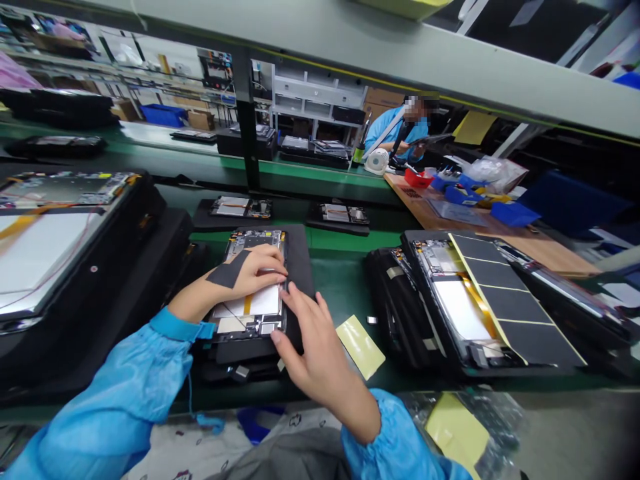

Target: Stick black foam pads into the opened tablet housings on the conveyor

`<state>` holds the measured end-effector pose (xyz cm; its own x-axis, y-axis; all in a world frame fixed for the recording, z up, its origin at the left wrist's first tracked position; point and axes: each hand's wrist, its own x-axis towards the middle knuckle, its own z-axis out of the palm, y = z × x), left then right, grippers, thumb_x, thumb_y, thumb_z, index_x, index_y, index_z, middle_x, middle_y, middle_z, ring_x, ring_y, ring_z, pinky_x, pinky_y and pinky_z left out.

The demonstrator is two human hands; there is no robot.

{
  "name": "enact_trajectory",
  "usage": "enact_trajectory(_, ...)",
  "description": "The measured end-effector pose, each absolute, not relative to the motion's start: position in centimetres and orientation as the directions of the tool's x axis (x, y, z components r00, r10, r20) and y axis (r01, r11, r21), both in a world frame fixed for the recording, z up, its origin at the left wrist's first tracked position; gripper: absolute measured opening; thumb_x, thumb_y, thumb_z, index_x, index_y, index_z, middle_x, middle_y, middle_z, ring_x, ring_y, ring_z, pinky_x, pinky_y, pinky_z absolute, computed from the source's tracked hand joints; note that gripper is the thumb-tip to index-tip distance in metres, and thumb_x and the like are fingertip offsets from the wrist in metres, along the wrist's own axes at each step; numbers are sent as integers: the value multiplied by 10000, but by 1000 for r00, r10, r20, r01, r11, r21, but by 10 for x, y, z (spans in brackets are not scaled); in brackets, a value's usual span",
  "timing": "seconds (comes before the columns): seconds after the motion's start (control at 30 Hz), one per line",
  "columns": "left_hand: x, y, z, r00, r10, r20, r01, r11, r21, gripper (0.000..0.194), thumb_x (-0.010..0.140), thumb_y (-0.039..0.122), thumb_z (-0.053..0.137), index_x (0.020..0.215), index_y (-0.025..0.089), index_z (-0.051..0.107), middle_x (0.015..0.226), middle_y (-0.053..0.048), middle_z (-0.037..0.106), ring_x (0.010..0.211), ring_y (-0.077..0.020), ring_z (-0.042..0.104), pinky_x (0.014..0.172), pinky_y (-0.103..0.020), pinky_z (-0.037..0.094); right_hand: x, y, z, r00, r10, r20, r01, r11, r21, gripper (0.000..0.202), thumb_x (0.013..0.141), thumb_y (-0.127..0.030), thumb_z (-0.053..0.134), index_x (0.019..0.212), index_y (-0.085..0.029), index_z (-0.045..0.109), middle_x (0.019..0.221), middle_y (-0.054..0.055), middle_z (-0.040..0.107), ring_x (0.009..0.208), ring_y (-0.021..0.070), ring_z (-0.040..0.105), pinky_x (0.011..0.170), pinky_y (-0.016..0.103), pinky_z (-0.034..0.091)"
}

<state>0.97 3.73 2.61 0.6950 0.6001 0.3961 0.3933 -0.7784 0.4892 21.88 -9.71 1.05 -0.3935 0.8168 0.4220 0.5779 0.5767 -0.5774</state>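
Note:
An opened tablet point(255, 304) with a white battery and an orange ribbon lies on a black foam tray point(300, 257) in front of me. Over its upper left part rests my left hand point(253, 270), fingers curled towards the right edge, a black square patch point(229, 270) stuck on the back of the hand. What is under those fingers is hidden. My right hand point(317, 340) touches the tablet's right edge with its fingertips, thumb and fingers spread. To the right, a sheet of black rectangular pads point(515, 293) lies partly over another opened tablet point(457, 303).
Stacked trays with a tablet point(45, 247) stand at the left. Two opened devices point(243, 207) point(345, 213) sit behind on trays. Yellow paper point(361, 347) and a small metal part point(371, 320) lie right of my right hand. A person point(400, 130) works across the bench near blue bins point(515, 213).

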Motion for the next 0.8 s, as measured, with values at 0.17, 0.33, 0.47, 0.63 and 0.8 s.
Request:
enact_trajectory(0.17, 19, 43, 17, 663, 617, 423, 444, -780, 441, 304, 1021, 407, 500, 859, 208, 662, 923, -55, 637, 930, -215, 565, 877, -361, 455, 218, -99, 10, -419, 814, 403, 580, 581, -570, 631, 1018, -246, 542, 1591, -205, 282, 1512, 180, 586, 1423, 342, 505, 1205, 708, 288)
enact_trajectory(0.33, 19, 46, 11, 599, 659, 455, 502, -751, 428, 302, 985, 436, 532, 806, 207, 614, 971, -53, 619, 952, -227, 535, 888, -387, 412, 221, -96, 20, -391, 842, 372, 492, 533, -689, 583, 988, -242, 583, 1541, -213, 401, 1428, 156, 641, 1337, 298, 562, 1215, 614, 307)
enact_trajectory(0.47, 20, 48, 4, 560, 677, 478, 524, -736, 429, 258, 977, 393, 517, 811, 212, 597, 973, -48, 620, 969, -230, 534, 897, -395, 407, 226, -70, 38, -244, 957, 160, 191, 209, -959, 313, 928, -325, 651, 1222, -217, 661, 884, 24, 703, 793, 165, 658, 733, 293, 543)
enact_trajectory(0.63, 24, 51, -3, 529, 694, 488, 547, -719, 429, 212, 947, 362, 526, 801, 217, 579, 977, -52, 631, 962, -239, 540, 870, -398, 406, 222, -32, 52, -384, 889, -249, -84, -302, -950, 303, 700, -372, 804, 872, -177, 649, 472, -122, 448, 342, 40, 281, 356, 194, 150)
enact_trajectory(0.8, 25, 54, -5, 531, 690, 492, 554, -722, 414, 158, 925, 338, 522, 819, 226, 556, 961, -45, 623, 948, -244, 530, 871, -395, 399, 207, -27, 56, -243, 899, -366, -64, -391, -918, 174, 725, -250, 783, 782, -155, 649, 451, -111, 456, 340, 25, 293, 359, 174, 123)
